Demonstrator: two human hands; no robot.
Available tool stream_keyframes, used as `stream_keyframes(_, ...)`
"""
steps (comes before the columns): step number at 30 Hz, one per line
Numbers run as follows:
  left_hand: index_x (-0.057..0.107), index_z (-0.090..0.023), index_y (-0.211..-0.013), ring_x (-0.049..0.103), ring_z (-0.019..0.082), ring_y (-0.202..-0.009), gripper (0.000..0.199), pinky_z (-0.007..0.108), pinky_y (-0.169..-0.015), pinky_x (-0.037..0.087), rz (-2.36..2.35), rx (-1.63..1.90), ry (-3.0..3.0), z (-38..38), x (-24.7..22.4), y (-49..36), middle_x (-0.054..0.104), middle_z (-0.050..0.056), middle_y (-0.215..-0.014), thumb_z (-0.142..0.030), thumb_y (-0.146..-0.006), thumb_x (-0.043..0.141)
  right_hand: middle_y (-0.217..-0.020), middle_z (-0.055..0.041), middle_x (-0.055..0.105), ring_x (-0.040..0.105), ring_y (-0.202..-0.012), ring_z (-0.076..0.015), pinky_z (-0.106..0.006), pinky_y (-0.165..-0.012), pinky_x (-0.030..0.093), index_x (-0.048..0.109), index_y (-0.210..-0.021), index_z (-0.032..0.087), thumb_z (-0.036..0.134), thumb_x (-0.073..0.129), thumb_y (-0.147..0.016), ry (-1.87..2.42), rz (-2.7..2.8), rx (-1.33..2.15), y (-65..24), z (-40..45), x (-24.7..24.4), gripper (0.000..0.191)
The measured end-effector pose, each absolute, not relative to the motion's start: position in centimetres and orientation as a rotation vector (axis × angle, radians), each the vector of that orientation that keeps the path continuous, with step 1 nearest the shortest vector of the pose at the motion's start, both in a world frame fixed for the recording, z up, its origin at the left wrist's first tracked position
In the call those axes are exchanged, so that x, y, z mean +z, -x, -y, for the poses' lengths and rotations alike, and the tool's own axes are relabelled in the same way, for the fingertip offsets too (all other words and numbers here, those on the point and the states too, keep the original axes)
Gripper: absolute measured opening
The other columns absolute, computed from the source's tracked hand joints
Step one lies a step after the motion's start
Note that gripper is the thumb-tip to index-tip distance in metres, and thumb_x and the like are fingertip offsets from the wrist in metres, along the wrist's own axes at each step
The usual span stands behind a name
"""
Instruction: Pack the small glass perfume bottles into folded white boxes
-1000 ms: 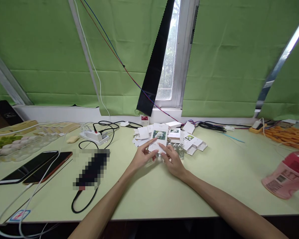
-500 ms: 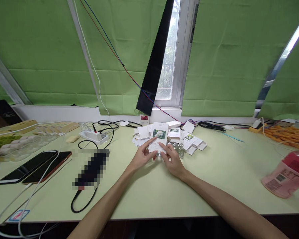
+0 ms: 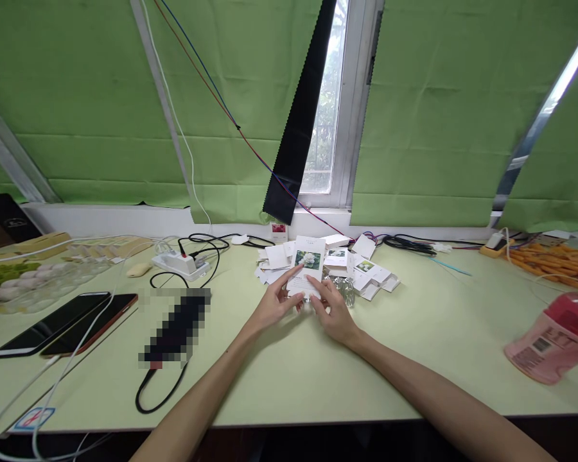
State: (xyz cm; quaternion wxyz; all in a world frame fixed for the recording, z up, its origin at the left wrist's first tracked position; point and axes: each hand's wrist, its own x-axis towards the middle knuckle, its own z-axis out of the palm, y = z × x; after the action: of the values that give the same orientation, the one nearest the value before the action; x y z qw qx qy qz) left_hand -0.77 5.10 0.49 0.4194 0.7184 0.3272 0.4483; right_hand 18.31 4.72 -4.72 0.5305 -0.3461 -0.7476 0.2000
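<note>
At a pale green table (image 3: 318, 382) below green blinds (image 3: 462, 109), a person holds up a white flower-printed card (image 3: 310, 259) with two bare hands; whether it is a single sheet or a box front cannot be told. The left hand (image 3: 272, 307) pinches its lower left side, index finger stretched across the face below the picture, thumb near the bottom edge. The right hand (image 3: 336, 314) grips the lower right corner between thumb and fingers, the remaining fingers curled. The card stands tilted, its face toward the wearer, before a heap of small white cartons (image 3: 372, 276), some bearing similar flower pictures. Shiny, transparent-looking packets (image 3: 347, 292) lie just beside the right hand. To the left, well apart, are a white power strip (image 3: 180, 263) and two dark-screened phones (image 3: 52, 324); at far right stands a pink canister (image 3: 539, 350) with a red lid.
</note>
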Motion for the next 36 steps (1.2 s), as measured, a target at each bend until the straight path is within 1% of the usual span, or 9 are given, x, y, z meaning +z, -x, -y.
stream_keyframes(8, 0.048, -0.031, -0.149, 0.058, 0.007, -0.063, 0.064, 0.027, -0.066, 0.055, -0.833, 1.133, -1.792, -5.3, 0.3, 0.7, 0.041, 0.012, -0.158, -0.040, -0.088, 0.068, -0.106, -0.0069, 0.047, 0.055, -0.084, -0.0169, -0.030, -0.067, 0.058, 0.049, -0.147, 0.032, 0.034, 0.045, -0.102, 0.823, 1.777, 0.489, -18.3, -4.7, -4.8, 0.045)
stream_keyframes(11, 0.049, -0.029, -0.149, 0.058, 0.007, -0.062, 0.064, 0.026, -0.065, 0.054, -0.849, 1.129, -1.780, -5.3, 0.2, 0.7, 0.049, 0.012, -0.152, -0.039, -0.088, 0.068, -0.107, -0.0071, 0.047, 0.055, -0.084, -0.0169, -0.031, -0.067, 0.058, 0.049, -0.147, 0.033, 0.034, 0.045, -0.102, 0.825, 1.781, 0.496, -18.2, -4.7, -4.8, 0.045)
stream_keyframes(14, 0.047, -0.028, -0.150, 0.058, 0.008, -0.062, 0.067, 0.026, -0.065, 0.054, -0.848, 1.129, -1.769, -5.3, 0.2, 0.7, 0.059, 0.013, -0.141, -0.040, -0.088, 0.068, -0.107, -0.0073, 0.048, 0.055, -0.083, -0.0167, -0.031, -0.068, 0.058, 0.049, -0.147, 0.032, 0.034, 0.044, -0.103, 0.825, 1.786, 0.490, -18.3, -4.8, -4.8, 0.045)
stream_keyframes(17, 0.046, -0.027, -0.151, 0.058, 0.009, -0.062, 0.069, 0.028, -0.065, 0.054, -0.843, 1.141, -1.773, -5.4, 0.1, 0.7, 0.062, 0.013, -0.137, -0.040, -0.087, 0.068, -0.108, -0.0073, 0.048, 0.055, -0.082, -0.0164, -0.030, -0.068, 0.057, 0.047, -0.149, 0.032, 0.034, 0.044, -0.103, 0.818, 1.788, 0.486, -18.3, -4.8, -4.8, 0.046)
stream_keyframes(20, 0.045, -0.030, -0.151, 0.057, 0.008, -0.061, 0.069, 0.028, -0.065, 0.054, -0.855, 1.156, -1.781, -5.3, 0.1, 0.6, 0.062, 0.011, -0.137, -0.040, -0.088, 0.068, -0.107, -0.0069, 0.050, 0.054, -0.076, -0.0153, -0.030, -0.066, 0.056, 0.043, -0.151, 0.032, 0.034, 0.044, -0.103, 0.825, 1.775, 0.490, -18.2, -4.8, -4.8, 0.049)
stream_keyframes(23, 0.039, -0.030, -0.155, 0.057, 0.008, -0.062, 0.071, 0.027, -0.066, 0.054, -0.861, 1.152, -1.779, -5.3, 0.0, 0.5, 0.066, 0.010, -0.129, -0.039, -0.089, 0.066, -0.110, -0.0075, 0.053, 0.055, -0.073, -0.0147, -0.030, -0.064, 0.055, 0.036, -0.155, 0.031, 0.035, 0.046, -0.102, 0.838, 1.747, 0.511, -18.1, -4.7, -4.9, 0.054)
stream_keyframes(28, 0.032, -0.032, -0.157, 0.057, 0.007, -0.065, 0.074, 0.026, -0.068, 0.055, -0.822, 1.174, -1.775, -5.5, -0.6, 0.3, 0.056, 0.012, -0.142, -0.039, -0.091, 0.064, -0.127, -0.0125, 0.055, 0.059, -0.073, -0.0137, -0.030, -0.065, 0.056, 0.020, -0.160, 0.029, 0.036, 0.047, -0.102, 0.836, 1.691, 0.585, -17.9, -4.8, -5.2, 0.065)
stream_keyframes(34, 0.021, -0.034, -0.161, 0.057, 0.010, -0.070, 0.082, 0.025, -0.064, 0.056, -0.803, 1.189, -1.740, -5.4, -0.5, 0.3, 0.052, 0.014, -0.145, -0.038, -0.091, 0.064, -0.133, -0.0146, 0.057, 0.060, -0.070, -0.0132, -0.028, -0.061, 0.054, 0.010, -0.162, 0.029, 0.034, 0.048, -0.101, 0.827, 1.676, 0.613, -17.9, -4.6, -4.9, 0.072)
stream_keyframes(36, 0.017, -0.035, -0.161, 0.057, 0.009, -0.069, 0.085, 0.025, -0.064, 0.056, -0.803, 1.180, -1.735, -5.2, -0.3, 0.3, 0.054, 0.014, -0.142, -0.037, -0.091, 0.065, -0.135, -0.0149, 0.056, 0.060, -0.069, -0.0130, -0.028, -0.061, 0.054, 0.006, -0.162, 0.030, 0.035, 0.048, -0.101, 0.824, 1.673, 0.621, -17.9, -4.6, -4.8, 0.075)
